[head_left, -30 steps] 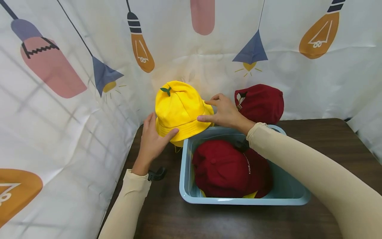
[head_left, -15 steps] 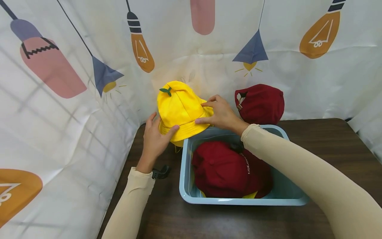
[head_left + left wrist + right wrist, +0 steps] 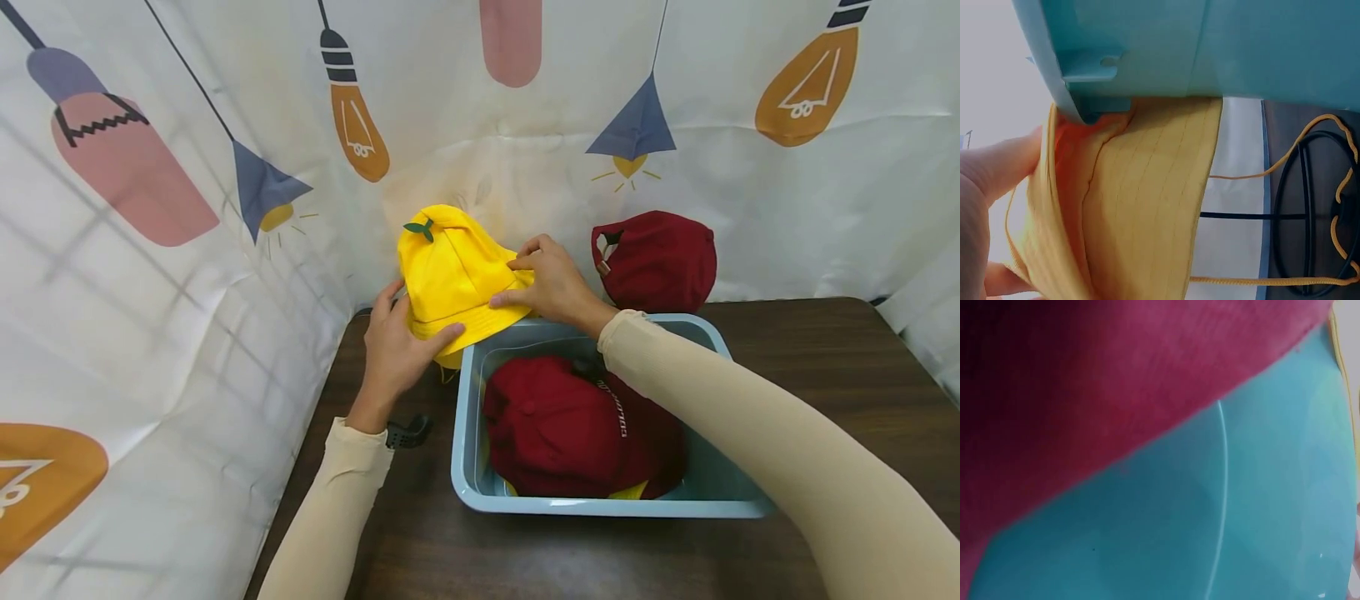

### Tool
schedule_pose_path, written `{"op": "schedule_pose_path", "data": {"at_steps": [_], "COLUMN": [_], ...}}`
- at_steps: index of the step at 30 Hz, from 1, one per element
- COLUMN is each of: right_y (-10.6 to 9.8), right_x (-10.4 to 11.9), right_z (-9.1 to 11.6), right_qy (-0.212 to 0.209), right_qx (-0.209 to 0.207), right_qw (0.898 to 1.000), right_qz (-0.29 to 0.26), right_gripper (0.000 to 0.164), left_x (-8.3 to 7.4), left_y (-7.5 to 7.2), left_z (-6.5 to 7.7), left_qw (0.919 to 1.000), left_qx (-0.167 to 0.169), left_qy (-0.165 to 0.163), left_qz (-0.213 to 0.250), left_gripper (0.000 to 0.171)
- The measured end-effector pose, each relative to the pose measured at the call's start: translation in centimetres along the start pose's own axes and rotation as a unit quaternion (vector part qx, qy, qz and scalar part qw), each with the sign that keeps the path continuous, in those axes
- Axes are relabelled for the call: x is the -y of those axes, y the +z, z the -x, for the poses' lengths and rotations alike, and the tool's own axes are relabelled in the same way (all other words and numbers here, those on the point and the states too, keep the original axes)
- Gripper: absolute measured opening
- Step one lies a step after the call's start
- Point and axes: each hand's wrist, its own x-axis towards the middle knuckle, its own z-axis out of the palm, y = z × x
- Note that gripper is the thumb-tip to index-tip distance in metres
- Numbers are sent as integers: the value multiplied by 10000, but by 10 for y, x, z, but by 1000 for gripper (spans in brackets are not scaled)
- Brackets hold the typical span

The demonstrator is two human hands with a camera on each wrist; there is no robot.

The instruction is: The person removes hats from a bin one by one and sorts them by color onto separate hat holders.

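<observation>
My left hand point(image 3: 396, 354) grips the brim point(image 3: 487, 321) at eight o'clock on the yellow hat point(image 3: 457, 271), which I judge light, soft and best taken by that stitched edge, held at the blue tub's point(image 3: 461, 467) ten o'clock, crown point(image 3: 446, 242) tipping toward eleven, long axis eight to two, where my right hand point(image 3: 553, 283) pinches it

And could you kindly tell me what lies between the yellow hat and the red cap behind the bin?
In the head view, the right hand lies between the hat and that cap, touching the hat's brim; white cloth shows behind.
</observation>
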Motion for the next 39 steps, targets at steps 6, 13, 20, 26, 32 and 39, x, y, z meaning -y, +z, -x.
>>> {"op": "schedule_pose_path", "data": {"at_steps": [6,13,20,26,32,39], "right_y": [2,2,-1,-5,-9,-12], "right_x": [3,5,4,5,4,11], "right_z": [-5,-9,-8,-2,3,0], "right_qy": [253,645,721,649,624,332], "right_qx": [-114,-188,-101,31,158,47], "right_qw": [9996,9977,9969,9952,9910,9972], "right_qz": [2,6,303,737,1176,661], "right_gripper": [78,73,70,71,75,75], "left_x": [-3,-2,-1,4,9,10], "left_y": [3,11,17,26,34,23], "left_z": [-7,-17,-15,-5,7,3], "left_qw": [9997,9987,9958,9885,9827,9910], "left_qx": [-238,-401,-651,-998,-1104,-1145], "left_qy": [-20,-7,58,263,522,565], "left_qz": [-113,-318,-635,-1104,-1390,-403], "left_gripper": [85,85,84,82,82,56]}}
